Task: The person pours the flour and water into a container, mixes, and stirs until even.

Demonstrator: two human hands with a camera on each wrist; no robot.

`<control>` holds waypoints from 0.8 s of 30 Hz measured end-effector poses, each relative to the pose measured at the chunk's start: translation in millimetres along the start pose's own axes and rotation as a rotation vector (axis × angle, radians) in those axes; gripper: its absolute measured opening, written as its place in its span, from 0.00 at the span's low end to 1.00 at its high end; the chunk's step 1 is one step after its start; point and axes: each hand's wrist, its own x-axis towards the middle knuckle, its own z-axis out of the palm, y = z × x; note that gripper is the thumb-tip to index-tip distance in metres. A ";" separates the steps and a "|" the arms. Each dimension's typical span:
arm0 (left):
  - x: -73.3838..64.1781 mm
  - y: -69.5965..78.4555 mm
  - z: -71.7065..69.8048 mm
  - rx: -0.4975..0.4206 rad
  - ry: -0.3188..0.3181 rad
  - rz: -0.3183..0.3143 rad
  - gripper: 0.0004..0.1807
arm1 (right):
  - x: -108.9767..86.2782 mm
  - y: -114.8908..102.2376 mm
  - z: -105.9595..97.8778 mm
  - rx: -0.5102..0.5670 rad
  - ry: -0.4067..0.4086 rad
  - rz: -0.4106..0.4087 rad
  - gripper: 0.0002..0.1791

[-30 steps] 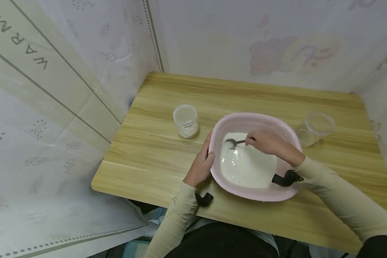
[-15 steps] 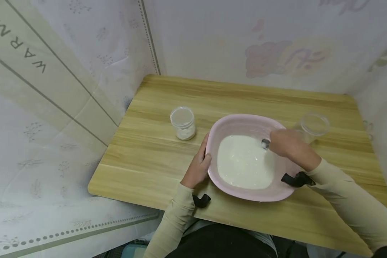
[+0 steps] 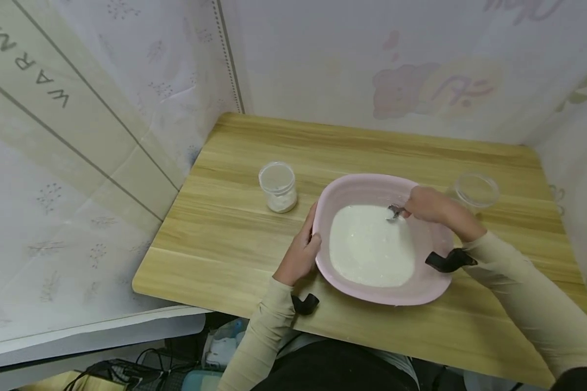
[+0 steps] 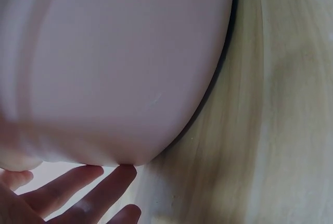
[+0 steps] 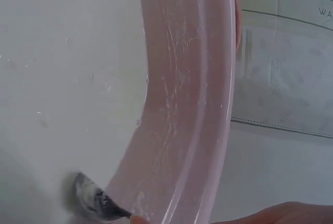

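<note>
A pink basin point(image 3: 423, 293) with smooth white liquid point(image 3: 372, 250) in it stands on the table. My left hand point(image 3: 298, 252) grips its left rim, thumb on the rim's edge; in the left wrist view several fingertips point(image 4: 125, 171) touch the basin's outer wall. Over the far right part of the basin, my right hand point(image 3: 428, 206) pinches the handle of a metal spoon point(image 3: 395, 212). The spoon's bowl is at the liquid's surface, and white residue coats it in the right wrist view. Most of the handle is hidden by the hand.
A clear plastic jar point(image 3: 278, 187) with white stuff at its bottom stands left of the basin. Another clear jar point(image 3: 476, 190) stands behind the right wrist, partly hidden. The wooden table point(image 3: 215, 239) is bordered by patterned cloth walls point(image 3: 323, 60).
My right hand has carried the spoon from the liquid's left side to the far right, then slightly back left. The left hand keeps its grip on the rim.
</note>
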 end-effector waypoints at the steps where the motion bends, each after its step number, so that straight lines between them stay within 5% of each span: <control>1: 0.0 0.3 -0.1 -0.004 -0.003 0.000 0.39 | 2.9 1.0 -0.6 0.035 -0.006 0.009 0.21; 5: -0.1 2.0 -0.2 -0.020 -0.009 -0.011 0.40 | 12.8 0.8 2.4 0.170 -0.060 0.046 0.23; 9: -0.1 2.9 0.8 -0.020 -0.019 -0.004 0.41 | 20.0 -7.9 15.9 0.212 -0.077 -0.008 0.23; 15: 1.6 2.4 3.1 -0.019 -0.024 0.011 0.40 | 18.1 -36.0 39.1 -0.036 0.013 -0.217 0.20; 24: 1.6 0.7 2.8 -0.006 -0.017 -0.012 0.39 | -20.0 -66.1 63.6 -0.298 0.029 -0.286 0.14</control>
